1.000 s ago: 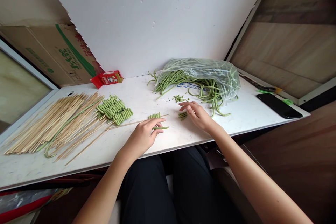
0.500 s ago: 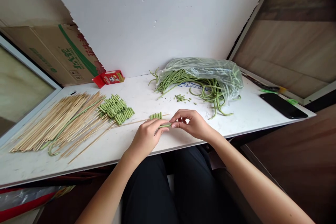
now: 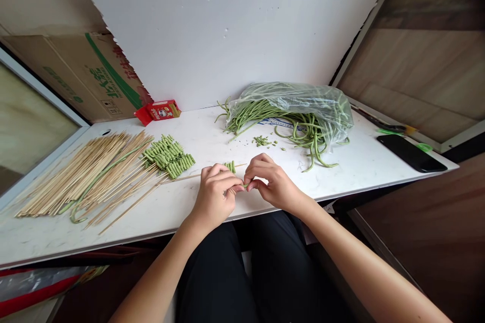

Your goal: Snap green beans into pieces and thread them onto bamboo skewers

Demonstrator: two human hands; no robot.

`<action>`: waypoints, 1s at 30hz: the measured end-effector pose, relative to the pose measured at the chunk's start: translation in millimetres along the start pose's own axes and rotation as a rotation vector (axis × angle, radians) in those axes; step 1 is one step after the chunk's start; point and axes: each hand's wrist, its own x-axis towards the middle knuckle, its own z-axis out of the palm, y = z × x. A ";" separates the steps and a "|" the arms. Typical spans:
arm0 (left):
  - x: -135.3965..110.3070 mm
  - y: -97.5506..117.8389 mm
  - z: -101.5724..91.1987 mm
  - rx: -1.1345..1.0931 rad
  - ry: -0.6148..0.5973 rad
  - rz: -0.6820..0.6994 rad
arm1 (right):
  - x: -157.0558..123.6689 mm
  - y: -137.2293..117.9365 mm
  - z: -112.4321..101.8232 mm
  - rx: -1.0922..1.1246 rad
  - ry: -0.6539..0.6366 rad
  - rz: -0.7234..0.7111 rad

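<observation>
A short stretch of green long bean [image 3: 246, 185] is pinched between my two hands, close to the table's front edge. My left hand [image 3: 216, 193] is closed around its left part, fingers curled and covering most of it. With thumb and fingertips, my right hand [image 3: 273, 182] grips the right end; the fingertips of both hands nearly meet. Just behind them, a bamboo skewer carrying several bean pieces [image 3: 230, 166] lies on the table, partly hidden by my left hand. To the left sits a pile of skewered bean pieces [image 3: 166, 156].
Many bare bamboo skewers [image 3: 71, 176] spread across the left, a long bean [image 3: 102, 174] over them. Behind my hands are bean scraps [image 3: 261, 140] and a clear plastic bag [image 3: 303, 95] of long beans. A red box [image 3: 164, 110] stands at the back; a black phone [image 3: 411, 153] lies right.
My left hand has curled further over the bean, so less of it shows. Its raised fingers now cover part of the skewered pieces behind. My right hand keeps its pinch.
</observation>
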 end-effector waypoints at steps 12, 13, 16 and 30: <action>7.8 -22.5 -17.0 -0.729 0.003 -0.491 | -4.6 44.7 -41.2 -0.256 0.264 0.199; 7.8 -21.4 -16.3 -0.784 0.001 -0.511 | -7.6 55.3 -42.1 -0.323 0.249 0.213; 7.4 -18.9 -10.8 -0.931 -0.017 -0.544 | -16.7 80.4 -38.9 -0.432 0.174 0.243; 7.1 -21.3 3.6 -1.021 0.115 -0.594 | -7.4 48.4 -30.3 -0.023 0.108 0.308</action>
